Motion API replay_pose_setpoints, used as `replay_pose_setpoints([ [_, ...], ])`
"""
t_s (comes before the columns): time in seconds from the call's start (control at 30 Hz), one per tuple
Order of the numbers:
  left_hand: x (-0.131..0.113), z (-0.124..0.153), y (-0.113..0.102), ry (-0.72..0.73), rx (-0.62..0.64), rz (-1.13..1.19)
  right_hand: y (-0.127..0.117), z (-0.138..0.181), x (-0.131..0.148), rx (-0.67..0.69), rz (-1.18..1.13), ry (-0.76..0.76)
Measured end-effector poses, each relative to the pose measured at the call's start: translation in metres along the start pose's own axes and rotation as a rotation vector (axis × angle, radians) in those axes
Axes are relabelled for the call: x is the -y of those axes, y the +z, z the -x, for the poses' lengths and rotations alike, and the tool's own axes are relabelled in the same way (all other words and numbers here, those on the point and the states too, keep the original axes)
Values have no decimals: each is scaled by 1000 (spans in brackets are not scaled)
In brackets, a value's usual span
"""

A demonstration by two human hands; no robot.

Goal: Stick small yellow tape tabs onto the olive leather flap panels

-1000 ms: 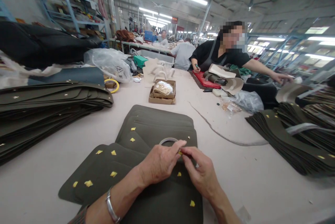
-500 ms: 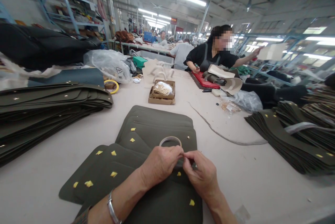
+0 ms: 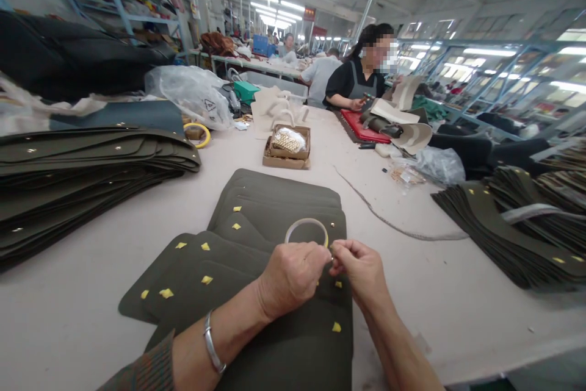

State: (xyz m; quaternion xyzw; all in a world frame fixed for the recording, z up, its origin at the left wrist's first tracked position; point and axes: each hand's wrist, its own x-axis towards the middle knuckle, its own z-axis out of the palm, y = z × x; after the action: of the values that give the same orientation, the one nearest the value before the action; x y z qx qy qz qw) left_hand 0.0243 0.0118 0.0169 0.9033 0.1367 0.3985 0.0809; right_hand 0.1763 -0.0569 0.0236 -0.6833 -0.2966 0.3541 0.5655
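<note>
My left hand (image 3: 293,275) is closed around a thin roll of yellow tape (image 3: 306,221), whose ring stands up above the knuckles. Close beside it, my right hand (image 3: 361,266) pinches a small bit of yellow tape between thumb and forefinger, mostly covered by the fingers. Below both hands, dark olive leather panels (image 3: 256,342) lie overlapping on the table. Small yellow tape pieces (image 3: 166,293) stick to several of them. A metal stud (image 3: 332,224) shows on an upper panel.
Stacked olive panels (image 3: 91,177) rise at left, and more bundles (image 3: 508,232) lie at right. Cardboard boxes (image 3: 287,146) with gold hardware stand ahead. A cord (image 3: 379,220) crosses the pale table (image 3: 403,293). Across it, a co-worker (image 3: 352,83) handles pieces beside a red item (image 3: 361,129).
My hands have moved slightly apart, and the tape roll sits higher with more of its ring showing. The co-worker's outstretched arm has come back in. The whole view has shifted a little.
</note>
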Motion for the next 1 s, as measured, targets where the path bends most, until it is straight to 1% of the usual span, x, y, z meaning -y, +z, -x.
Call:
replay_pose_setpoints([
  [0.07,1,0,0,-40,52,-17,-11,-7,-4,12,21,60],
  [0.13,4,0,2,-101,175,-95,-22,-10,-8,91,102,61],
  [0.23,9,-1,3,-169,387,-212,-35,-11,-14,179,258,-17],
  [0.27,10,-1,3,-177,434,-220,-37,-10,-16,192,314,-46],
  [0.33,10,-2,3,-185,490,-203,-38,-9,-19,210,428,-103],
  [0.43,8,-3,2,-208,518,-170,-37,-8,-21,222,570,-203],
  [0.53,7,-2,3,-201,535,-141,-34,-8,-20,227,656,-291],
  [0.77,8,0,7,-190,541,-134,-25,-8,-17,227,799,-415],
  [0.87,8,0,7,-192,540,-134,-24,-11,-19,194,801,-416],
  [0.93,8,-1,7,-197,536,-134,-27,-12,-21,150,760,-375],
  [1.0,8,-1,6,-196,540,-131,-32,-12,-23,138,689,-306],
])
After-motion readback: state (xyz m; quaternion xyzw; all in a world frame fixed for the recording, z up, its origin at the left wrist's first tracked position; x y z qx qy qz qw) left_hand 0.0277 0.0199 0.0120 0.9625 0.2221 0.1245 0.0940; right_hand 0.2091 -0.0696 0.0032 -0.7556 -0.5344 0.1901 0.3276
